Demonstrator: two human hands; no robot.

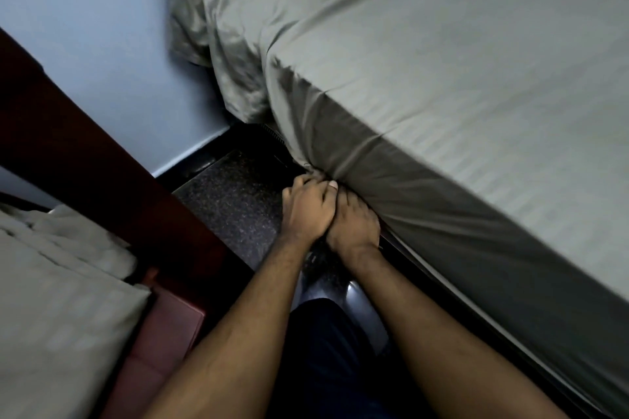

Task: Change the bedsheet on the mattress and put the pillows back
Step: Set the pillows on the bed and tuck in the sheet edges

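Fingers of both hands curled on bedsheet (343, 167) at mattress corner

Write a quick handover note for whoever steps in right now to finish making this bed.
Left hand and right hand: both at the mattress's lower corner, gripping the bunched edge of the grey bedsheet.
Done: sheet lies over the mattress top and down this side.
Left: tuck this corner; the loose, crumpled sheet at the far corner by the wall still hangs untucked. No pillows clearly visible; other pale bedding lies at lower left.
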